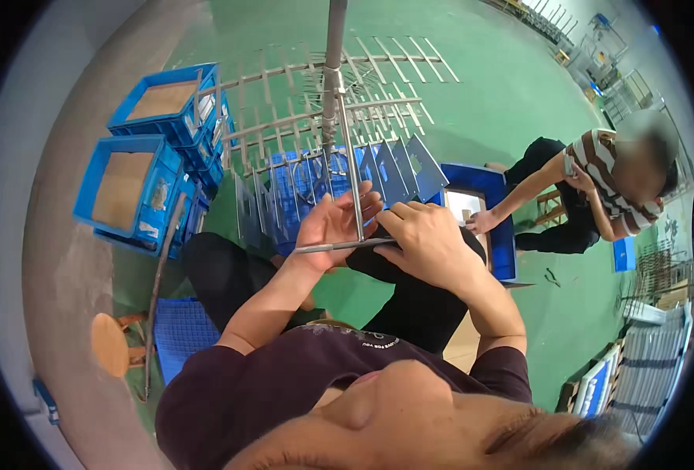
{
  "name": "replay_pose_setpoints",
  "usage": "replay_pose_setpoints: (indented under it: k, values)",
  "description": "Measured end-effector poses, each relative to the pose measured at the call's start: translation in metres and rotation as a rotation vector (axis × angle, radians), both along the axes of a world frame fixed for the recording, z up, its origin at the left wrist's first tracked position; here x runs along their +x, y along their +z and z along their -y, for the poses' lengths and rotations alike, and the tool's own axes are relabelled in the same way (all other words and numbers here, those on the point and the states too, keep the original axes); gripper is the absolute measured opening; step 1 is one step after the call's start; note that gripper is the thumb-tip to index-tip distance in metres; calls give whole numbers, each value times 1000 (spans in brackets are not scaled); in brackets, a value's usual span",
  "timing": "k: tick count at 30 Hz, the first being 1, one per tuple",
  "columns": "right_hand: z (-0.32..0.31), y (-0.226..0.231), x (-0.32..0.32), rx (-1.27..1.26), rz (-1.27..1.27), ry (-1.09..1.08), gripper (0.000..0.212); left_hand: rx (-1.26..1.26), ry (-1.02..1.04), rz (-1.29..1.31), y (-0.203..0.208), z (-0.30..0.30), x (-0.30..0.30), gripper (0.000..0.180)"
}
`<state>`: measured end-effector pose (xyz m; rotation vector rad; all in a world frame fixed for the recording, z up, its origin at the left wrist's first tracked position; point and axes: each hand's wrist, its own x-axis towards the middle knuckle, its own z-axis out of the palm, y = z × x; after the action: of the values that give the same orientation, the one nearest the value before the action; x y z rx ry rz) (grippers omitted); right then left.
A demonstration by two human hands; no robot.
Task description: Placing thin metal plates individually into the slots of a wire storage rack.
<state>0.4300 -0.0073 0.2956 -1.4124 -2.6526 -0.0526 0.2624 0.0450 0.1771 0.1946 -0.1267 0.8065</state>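
A smooth green-painted floor [488, 98] carries everything here, giving way on the left to a grey-brown concrete strip [61, 274] along the wall. Two stacks of blue plastic crates stand close together at the left, a nearer stack [171, 178] and a farther stack [171, 127]. Nearer the lower left are a round-topped wooden stool [109, 345] and, just beside it, a blue gridded plastic pallet [186, 333]. To the right stand a large blue bin [506, 247] and a second wooden stool [551, 207]. Pliers [552, 276] lie on the green paint; farther right are a small blue box [624, 254] and strapped grey panels [650, 364].
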Motion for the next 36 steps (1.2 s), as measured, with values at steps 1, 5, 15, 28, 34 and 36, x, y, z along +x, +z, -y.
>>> replay_pose_setpoints:
  k: [1,5,15,28,34,36]
  values:
    - [0,-3,0,-2,-3,-7,39,13,-16,3,1,-2,0,58]
    - [1,-7,1,-9,-18,-30,35,51,-67,5,5,-7,0,62]
    - [17,-1,17,-191,-355,-220,23,103,-127,70,9,-8,-9,70]
    - [-18,7,-5,-120,98,-16,24,-97,-237,154,40,-1,-3,45]
    - [-20,6,-2,-216,-33,-34,25,-145,-293,236,44,-3,2,26]
    - [-21,3,-2,-214,-77,-41,25,-168,-295,217,46,0,2,25]
